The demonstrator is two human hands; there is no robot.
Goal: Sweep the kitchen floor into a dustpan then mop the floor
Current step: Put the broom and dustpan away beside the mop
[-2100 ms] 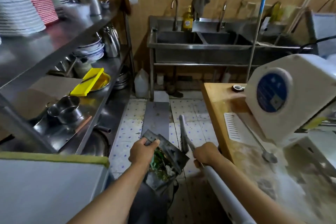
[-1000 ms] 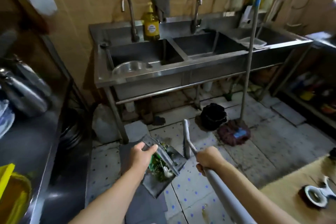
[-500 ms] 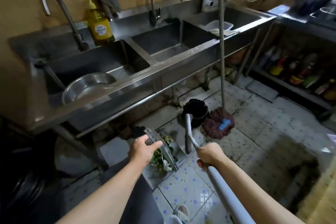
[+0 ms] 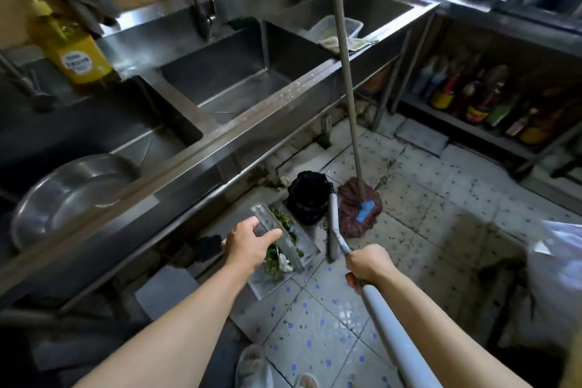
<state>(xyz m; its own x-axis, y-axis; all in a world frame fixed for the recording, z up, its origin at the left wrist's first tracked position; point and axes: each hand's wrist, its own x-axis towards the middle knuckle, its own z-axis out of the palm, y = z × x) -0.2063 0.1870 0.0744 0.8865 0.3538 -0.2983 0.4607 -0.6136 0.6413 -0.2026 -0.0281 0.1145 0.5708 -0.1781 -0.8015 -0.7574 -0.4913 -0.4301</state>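
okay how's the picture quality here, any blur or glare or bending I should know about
Head view: wide-angle bending curves the sink's front edge; the steel bowl and yellow soap bottle at left are smeared by motion blur; pale glare on the sink rim; the shelf bottles sit dim; the left hand and dustpan are fairly sharp.
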